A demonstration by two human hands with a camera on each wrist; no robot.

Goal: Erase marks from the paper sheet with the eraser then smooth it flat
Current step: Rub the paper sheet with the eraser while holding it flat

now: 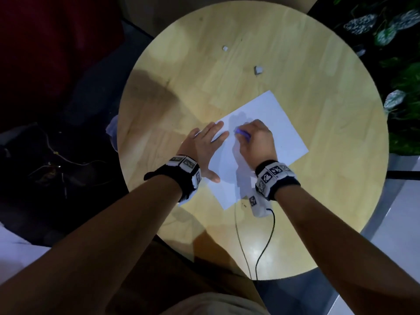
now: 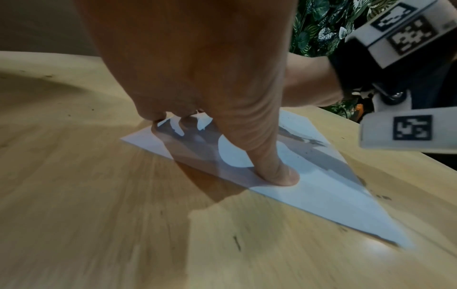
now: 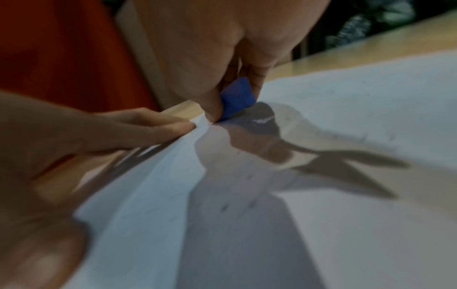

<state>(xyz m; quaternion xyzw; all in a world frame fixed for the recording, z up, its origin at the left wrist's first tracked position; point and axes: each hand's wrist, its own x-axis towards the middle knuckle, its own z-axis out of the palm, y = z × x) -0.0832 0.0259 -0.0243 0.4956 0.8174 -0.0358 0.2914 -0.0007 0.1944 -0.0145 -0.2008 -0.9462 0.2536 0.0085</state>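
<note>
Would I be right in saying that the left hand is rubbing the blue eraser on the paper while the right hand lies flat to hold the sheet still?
Not quite: the hands are swapped. The right hand pinches the blue eraser against the paper, while the left hand lies flat holding the sheet. The head view shows both; the right wrist view shows the eraser.

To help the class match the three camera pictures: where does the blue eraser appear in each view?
Head: the eraser sits centre frame, held by the right hand on the paper sheet.
Left wrist: not visible; the hands hide it.
Right wrist: upper centre, pinched, touching the sheet.
Shared landmark: the white paper sheet on the wooden table.
</note>
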